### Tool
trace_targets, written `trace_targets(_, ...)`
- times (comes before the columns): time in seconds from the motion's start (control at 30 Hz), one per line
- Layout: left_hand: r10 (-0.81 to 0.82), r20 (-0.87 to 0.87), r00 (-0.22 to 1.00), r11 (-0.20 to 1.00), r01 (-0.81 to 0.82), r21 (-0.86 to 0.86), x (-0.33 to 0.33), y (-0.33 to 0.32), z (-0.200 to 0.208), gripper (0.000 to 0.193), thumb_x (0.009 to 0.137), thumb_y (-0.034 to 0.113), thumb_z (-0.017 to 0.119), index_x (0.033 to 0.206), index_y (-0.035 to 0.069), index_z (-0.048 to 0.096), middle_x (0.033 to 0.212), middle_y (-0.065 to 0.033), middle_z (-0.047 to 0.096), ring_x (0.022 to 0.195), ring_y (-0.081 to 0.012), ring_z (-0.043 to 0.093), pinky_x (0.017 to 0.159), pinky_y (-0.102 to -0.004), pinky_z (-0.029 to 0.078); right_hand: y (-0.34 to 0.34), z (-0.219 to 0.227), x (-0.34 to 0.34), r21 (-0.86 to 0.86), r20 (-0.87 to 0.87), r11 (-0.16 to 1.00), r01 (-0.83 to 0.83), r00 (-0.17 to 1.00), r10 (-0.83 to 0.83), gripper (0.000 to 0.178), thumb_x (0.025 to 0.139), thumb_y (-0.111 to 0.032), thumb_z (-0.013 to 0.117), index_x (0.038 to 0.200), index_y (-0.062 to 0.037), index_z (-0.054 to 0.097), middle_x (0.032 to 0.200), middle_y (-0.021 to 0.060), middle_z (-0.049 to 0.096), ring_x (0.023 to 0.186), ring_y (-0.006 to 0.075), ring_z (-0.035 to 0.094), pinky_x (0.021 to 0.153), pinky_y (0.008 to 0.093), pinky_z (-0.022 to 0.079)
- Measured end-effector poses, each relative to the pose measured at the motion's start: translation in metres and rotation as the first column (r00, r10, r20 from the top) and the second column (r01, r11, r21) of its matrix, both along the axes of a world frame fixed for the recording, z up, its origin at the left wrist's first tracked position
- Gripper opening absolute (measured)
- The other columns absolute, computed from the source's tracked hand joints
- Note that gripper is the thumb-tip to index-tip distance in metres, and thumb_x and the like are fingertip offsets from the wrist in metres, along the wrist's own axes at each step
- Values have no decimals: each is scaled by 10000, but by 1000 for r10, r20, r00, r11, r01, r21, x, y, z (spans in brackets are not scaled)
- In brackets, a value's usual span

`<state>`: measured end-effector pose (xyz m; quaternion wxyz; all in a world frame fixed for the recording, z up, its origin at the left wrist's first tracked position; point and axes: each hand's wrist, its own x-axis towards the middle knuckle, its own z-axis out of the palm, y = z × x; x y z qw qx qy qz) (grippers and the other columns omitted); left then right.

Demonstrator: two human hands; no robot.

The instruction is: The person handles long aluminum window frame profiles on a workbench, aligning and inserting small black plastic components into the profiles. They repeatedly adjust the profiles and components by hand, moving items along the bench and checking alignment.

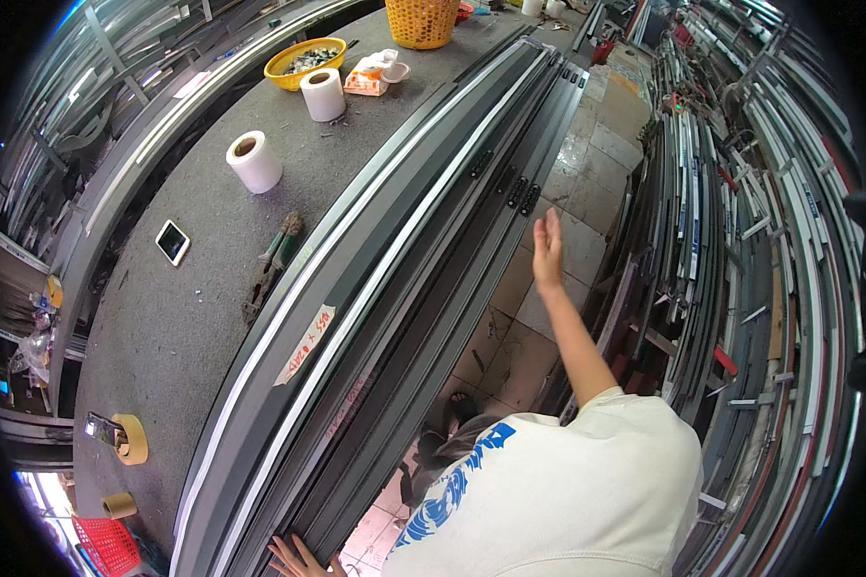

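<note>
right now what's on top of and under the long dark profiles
On top: a beige label with red writing and small black fittings. What lies under the profiles is covered.

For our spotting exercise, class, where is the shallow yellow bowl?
In the head view, the yellow bowl sits at upper left on the grey table, just beyond the farther white roll.

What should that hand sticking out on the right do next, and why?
Probably bring the right hand in onto the edge of the long dark rails, near the black fittings. It looks open and empty beside the rails, over the tiled floor, while the left hand rests on them lower in the picture. A second hand might help steady such long pieces.
</note>
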<state>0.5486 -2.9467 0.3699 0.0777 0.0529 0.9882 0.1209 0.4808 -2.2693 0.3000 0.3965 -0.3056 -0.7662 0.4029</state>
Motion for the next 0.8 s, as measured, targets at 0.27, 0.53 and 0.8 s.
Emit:
trace_targets(0.27,91,134,987,935,-131,330,-6,-6,7,931,652,328,845,1483,120,482,1594,-247,306,1476,-494,229,1150,-715,181,-35,-23,-59,-146,165,947,287,951,-263,809,1050,-491,397,1600,-28,27,1672,188,66,1543,338,80,1241,471,93)
trace_targets(0.53,-260,49,964,912,262,-316,-9,-27,-8,984,627,274,876,1503,132,451,1616,-216,270,1502,-463,173,1175,-696,146,-35,-3,-63,-38,410,946,323,868,-280,745,1067,-446,356,1602,-31,45,1676,145,96,1545,312,93,1238,493,112)
trace_targets(0.8,-149,-211,966,976,109,-188,1,-7,-20,989,468,485,848,1382,207,594,1570,-171,369,1471,-387,300,1233,-617,144,-19,-6,-71,84,518,943,322,794,-317,830,1031,-493,389,1550,99,125,1615,303,173,1503,408,217,1224,522,166)
